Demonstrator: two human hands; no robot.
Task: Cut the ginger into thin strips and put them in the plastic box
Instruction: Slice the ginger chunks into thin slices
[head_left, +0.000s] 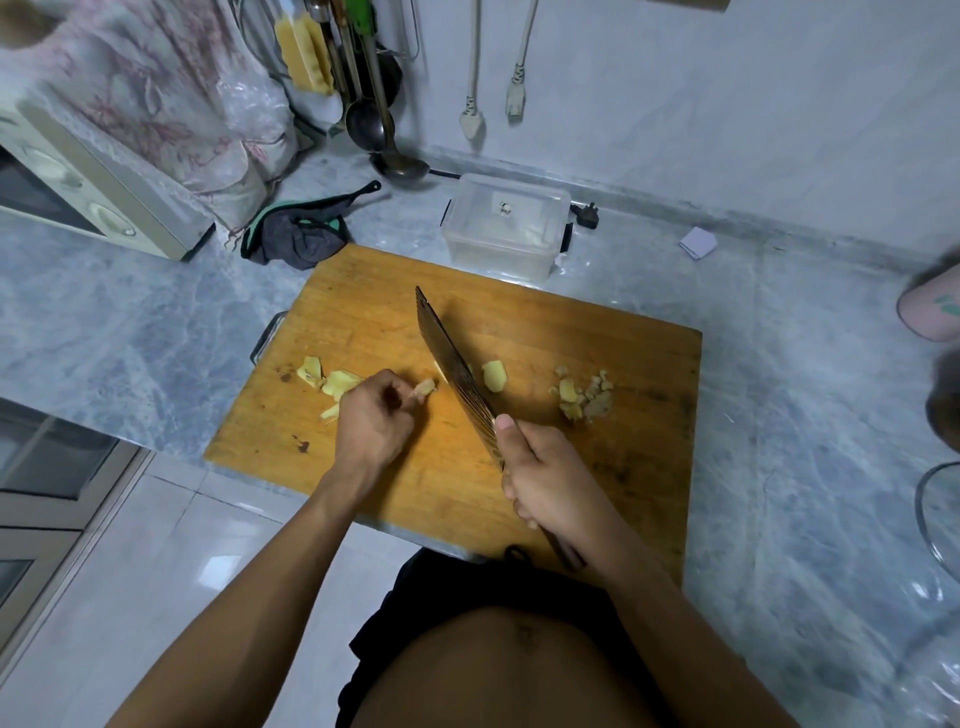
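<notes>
Wooden board (597, 467) carries one knife (452, 364), tip pointing away-left, gripped by the right hand (540, 478), while the left hand (374, 421) pinches one ginger piece (423, 388); one plastic box (504, 228) sits behind

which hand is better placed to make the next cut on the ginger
Right. The right hand already grips the knife over the cutting board, while the left hand pinches a ginger piece.

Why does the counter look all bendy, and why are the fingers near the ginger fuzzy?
Head view: the wide-angle lens bends the grey marble counter edges; the left hand fingertips and the small ginger piece they pinch are smeared by motion blur; the right hand and the dark ridged kitchen knife look sharper; ceiling light glares off the white floor tiles.
</notes>
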